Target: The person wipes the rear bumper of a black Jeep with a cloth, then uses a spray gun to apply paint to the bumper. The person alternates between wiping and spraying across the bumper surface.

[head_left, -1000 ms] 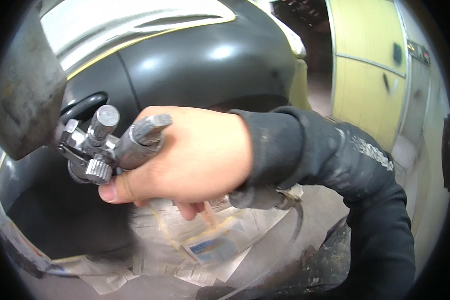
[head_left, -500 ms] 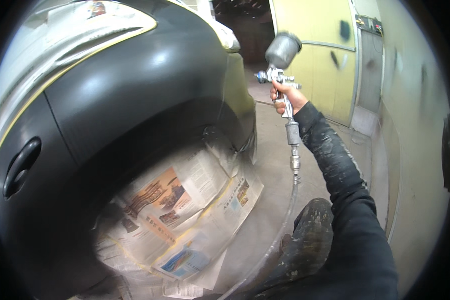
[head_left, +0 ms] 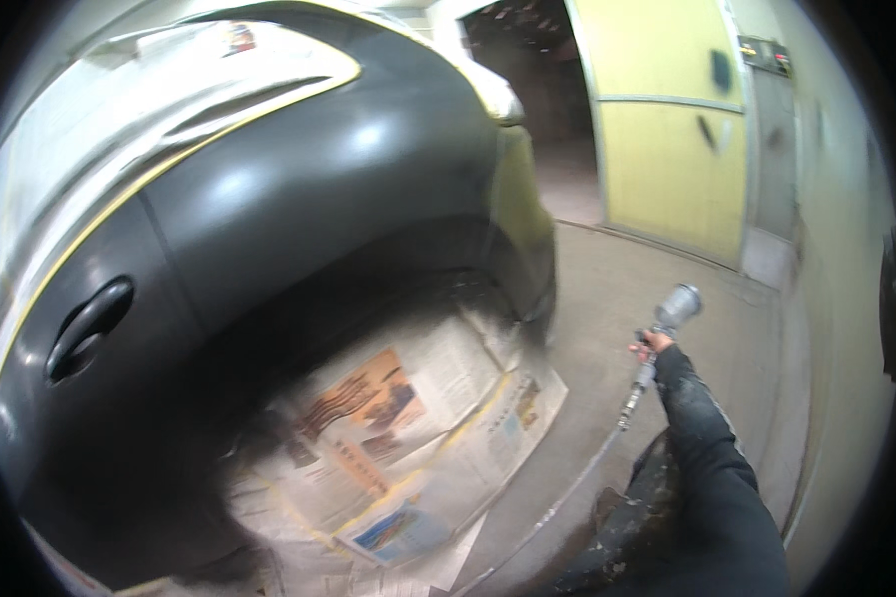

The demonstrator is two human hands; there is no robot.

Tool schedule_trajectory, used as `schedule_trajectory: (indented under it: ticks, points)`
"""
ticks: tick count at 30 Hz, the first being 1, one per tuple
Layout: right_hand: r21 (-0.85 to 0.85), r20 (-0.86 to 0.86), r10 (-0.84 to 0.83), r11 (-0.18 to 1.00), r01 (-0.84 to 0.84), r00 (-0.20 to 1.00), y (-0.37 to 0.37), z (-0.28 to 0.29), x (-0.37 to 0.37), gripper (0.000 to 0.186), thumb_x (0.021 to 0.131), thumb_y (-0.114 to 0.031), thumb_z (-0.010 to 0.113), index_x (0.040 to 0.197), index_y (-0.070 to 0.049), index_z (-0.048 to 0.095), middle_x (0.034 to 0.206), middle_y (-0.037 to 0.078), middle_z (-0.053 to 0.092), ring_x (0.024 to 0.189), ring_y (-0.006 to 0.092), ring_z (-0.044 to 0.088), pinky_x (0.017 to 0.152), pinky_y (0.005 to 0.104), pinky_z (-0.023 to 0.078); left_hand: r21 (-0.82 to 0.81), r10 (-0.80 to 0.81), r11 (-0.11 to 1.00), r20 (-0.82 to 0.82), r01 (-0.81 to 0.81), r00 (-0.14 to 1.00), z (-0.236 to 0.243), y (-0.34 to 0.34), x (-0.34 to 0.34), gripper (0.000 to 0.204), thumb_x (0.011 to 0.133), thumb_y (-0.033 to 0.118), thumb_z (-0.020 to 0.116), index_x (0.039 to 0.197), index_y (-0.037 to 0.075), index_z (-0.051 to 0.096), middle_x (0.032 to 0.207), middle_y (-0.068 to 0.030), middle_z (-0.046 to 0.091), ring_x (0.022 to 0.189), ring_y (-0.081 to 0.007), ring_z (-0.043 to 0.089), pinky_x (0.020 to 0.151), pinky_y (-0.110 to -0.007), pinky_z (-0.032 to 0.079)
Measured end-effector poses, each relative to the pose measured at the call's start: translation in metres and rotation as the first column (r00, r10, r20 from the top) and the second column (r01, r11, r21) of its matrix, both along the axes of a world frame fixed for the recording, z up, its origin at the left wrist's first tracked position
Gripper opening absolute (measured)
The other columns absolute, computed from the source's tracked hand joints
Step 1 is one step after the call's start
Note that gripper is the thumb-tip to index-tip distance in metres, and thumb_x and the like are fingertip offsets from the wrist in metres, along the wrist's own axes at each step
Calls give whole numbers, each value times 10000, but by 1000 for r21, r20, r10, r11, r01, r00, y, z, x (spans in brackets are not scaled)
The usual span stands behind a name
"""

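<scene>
My right hand (head_left: 653,344) is wrapped round the handle of a spray gun (head_left: 647,364), low over the floor on the right. A grey paint cup (head_left: 678,304) sits on top of the gun, and a pale air hose (head_left: 577,490) trails from its handle toward the lower edge. To the left stands a car body (head_left: 299,184) coated in dark paint, with a gap between it and the gun. Its door handle (head_left: 91,329) is dark too. Newspaper sheets (head_left: 465,381) mask the wheel area, held with yellow tape. My left hand is out of the picture.
White sheeting edged in yellow tape (head_left: 177,157) covers the car windows. A yellow door (head_left: 667,164) stands beside a dark doorway (head_left: 535,99) at the back. Along the right runs a pale wall (head_left: 838,289); grey floor (head_left: 592,284) lies between it and the car.
The right hand has lowered the spray gun from above, near the car's rear corner, to low over the floor at right. The view has shifted, so the car sits farther right in it.
</scene>
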State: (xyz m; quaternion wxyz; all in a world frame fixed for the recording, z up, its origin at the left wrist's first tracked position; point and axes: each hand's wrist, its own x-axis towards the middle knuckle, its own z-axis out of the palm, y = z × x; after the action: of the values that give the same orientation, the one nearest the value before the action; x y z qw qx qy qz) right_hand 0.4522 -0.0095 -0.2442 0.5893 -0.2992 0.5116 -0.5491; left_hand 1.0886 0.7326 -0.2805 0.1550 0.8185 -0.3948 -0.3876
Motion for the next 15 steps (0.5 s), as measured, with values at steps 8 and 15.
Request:
schedule_trajectory:
  ticks: [8, 15]
  points:
    - [-125, -144, 185, 971, -203, 972, 45, 104, 9, 375, 1040, -451, 548, 990, -84, 604, 869, 113, 745, 392, 138, 481, 373, 344, 435, 9, 78, 997, 107, -79, 991, -26, 58, 14, 260, 912, 221, 693, 1118, 91, 784, 1027, -191, 759, 969, -360, 705, 873, -446, 537]
    - [-486, -319, 189, 809, -331, 929, 236, 301, 189, 316, 1016, -410, 629, 957, -102, 588, 783, 73, 666, 359, 130, 469, 326, 291, 398, -107, -31, 992, 274, 63, 961, -71, 93, 16, 269, 926, 249, 684, 1130, 104, 784, 1040, -191, 756, 982, -371, 703, 897, -436, 537]
